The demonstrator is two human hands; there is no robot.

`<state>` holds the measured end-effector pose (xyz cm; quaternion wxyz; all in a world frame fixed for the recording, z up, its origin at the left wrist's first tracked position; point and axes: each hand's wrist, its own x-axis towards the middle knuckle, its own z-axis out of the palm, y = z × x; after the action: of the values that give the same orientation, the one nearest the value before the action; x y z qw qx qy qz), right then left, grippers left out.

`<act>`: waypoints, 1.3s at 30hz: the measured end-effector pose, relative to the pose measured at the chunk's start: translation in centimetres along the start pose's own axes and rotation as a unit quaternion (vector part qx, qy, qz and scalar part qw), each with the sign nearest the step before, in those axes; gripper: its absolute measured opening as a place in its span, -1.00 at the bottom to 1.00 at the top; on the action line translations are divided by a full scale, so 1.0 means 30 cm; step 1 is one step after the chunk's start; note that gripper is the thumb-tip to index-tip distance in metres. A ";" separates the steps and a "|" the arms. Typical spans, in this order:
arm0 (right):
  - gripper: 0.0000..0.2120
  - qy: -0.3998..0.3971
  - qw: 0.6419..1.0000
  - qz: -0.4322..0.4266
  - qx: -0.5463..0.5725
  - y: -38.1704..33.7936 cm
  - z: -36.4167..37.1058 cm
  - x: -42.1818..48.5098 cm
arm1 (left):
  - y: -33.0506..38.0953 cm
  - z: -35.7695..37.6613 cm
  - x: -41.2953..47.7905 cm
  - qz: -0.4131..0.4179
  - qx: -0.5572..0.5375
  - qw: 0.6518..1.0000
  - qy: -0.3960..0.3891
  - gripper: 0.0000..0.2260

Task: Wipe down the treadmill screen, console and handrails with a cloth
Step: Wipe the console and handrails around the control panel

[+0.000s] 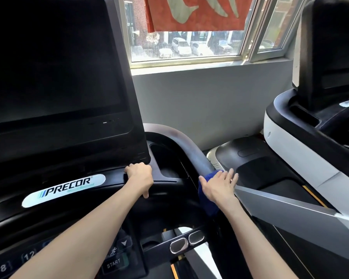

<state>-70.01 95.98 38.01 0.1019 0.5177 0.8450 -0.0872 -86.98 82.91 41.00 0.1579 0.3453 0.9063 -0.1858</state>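
Filling the upper left of the frame: flat glossy black screen (48, 63), dark. Matte black moulded console (165, 185) is sitting below it; white oval badge (64, 190) reading PRECOR, START key (113, 263) bottom centre. Smooth curved handrail (195, 150) is running centre right. Right hand (218, 185) is pressing the fuzzy blue cloth (209, 206) against it, fingers straight and spread. Left hand (139, 176) is gripping the console ridge, fingers curled.

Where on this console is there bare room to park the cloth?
The recessed tray between the screen and the curved handrail looks bare. The left hand occupies the ledge beside the Precor badge; the right hand presses the cloth on the handrail. Keys crowd lower down.
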 end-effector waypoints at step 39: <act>0.09 0.057 0.998 -0.034 0.001 -0.170 0.070 0.266 | -0.004 0.040 0.029 -0.032 -0.035 0.998 0.028 -0.53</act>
<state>-77.94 99.99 34.09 0.0497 0.4928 0.8665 -0.0614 -87.48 82.79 39.61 0.1386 0.3154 0.9269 -0.1490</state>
